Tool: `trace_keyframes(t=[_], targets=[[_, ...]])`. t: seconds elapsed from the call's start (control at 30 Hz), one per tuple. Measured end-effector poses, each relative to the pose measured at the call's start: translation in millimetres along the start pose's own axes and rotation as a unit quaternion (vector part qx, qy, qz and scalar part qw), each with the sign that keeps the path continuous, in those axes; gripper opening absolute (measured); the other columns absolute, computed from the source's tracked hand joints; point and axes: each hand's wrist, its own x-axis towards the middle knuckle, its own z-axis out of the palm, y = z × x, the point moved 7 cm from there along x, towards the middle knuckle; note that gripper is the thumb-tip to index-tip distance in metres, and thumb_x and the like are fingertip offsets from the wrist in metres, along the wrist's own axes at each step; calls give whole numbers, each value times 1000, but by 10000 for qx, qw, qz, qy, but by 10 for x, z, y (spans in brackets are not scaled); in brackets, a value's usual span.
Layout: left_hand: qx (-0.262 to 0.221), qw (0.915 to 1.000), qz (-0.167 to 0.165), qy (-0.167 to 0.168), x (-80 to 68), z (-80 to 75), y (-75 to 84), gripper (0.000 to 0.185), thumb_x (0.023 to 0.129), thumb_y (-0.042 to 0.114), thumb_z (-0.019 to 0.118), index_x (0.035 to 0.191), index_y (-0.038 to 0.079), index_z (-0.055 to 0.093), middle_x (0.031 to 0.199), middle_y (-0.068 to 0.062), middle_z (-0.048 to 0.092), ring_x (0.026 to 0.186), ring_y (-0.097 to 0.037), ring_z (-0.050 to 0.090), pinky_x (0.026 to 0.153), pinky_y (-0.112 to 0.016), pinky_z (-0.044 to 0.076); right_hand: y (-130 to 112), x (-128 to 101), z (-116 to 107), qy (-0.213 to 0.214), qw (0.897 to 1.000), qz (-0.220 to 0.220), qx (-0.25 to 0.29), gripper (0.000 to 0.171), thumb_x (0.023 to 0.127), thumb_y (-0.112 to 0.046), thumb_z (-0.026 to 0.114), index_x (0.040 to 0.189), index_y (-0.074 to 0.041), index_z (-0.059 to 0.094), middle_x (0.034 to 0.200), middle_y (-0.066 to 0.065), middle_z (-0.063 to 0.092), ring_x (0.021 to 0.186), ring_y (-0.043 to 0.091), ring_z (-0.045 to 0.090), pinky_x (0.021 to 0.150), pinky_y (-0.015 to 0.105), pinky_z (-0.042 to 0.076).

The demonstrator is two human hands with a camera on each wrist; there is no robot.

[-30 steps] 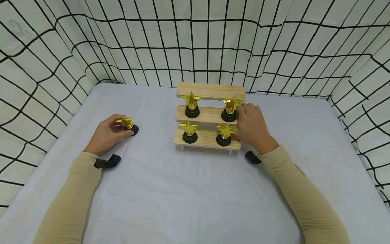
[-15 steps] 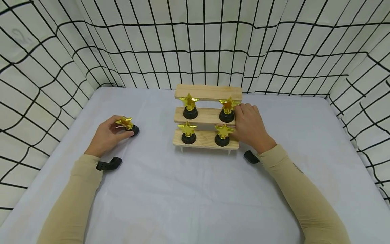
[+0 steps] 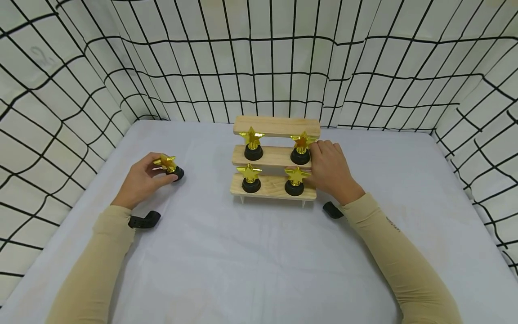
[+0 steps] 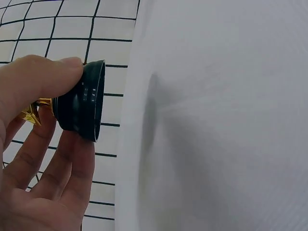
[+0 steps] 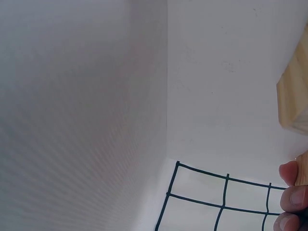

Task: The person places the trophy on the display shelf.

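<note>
At the left, my left hand (image 3: 139, 181) pinches a small gold star trophy (image 3: 176, 173) with its thumb on the round black base. The left wrist view shows the trophy tipped sideways, its base (image 4: 79, 103) held between thumb and fingers above the white cloth. My right hand (image 3: 333, 173) grips the right end of a three-tier wooden display stand (image 3: 275, 155); its fingertips (image 5: 292, 196) appear at the wood in the right wrist view. Beside that hand stand one trophy (image 3: 300, 156) on the middle tier and another (image 3: 294, 188) on the bottom tier.
Two more star trophies stand at the left ends of the middle tier (image 3: 253, 153) and bottom tier (image 3: 251, 185). The top tier (image 3: 275, 126) is bare wood. White cloth (image 3: 243, 261) covers the table, and black wire mesh (image 3: 283, 56) borders the back and sides.
The head view has shifted slightly, lowering the scene a little in the picture. Both hands keep the same hold, and the trophies stay where they were.
</note>
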Motion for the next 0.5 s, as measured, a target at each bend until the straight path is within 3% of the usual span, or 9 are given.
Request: trace_keyframes(t=[0.5], targets=[[75, 9996, 85, 249, 9, -150, 168, 54, 88, 26, 84, 131, 18, 52, 121, 24, 54, 104, 13, 58, 94, -2, 51, -20, -3, -20, 22, 10000, -52, -48, 76, 78, -64, 80, 109, 1, 59, 92, 14, 62, 86, 33, 56, 74, 43, 43]])
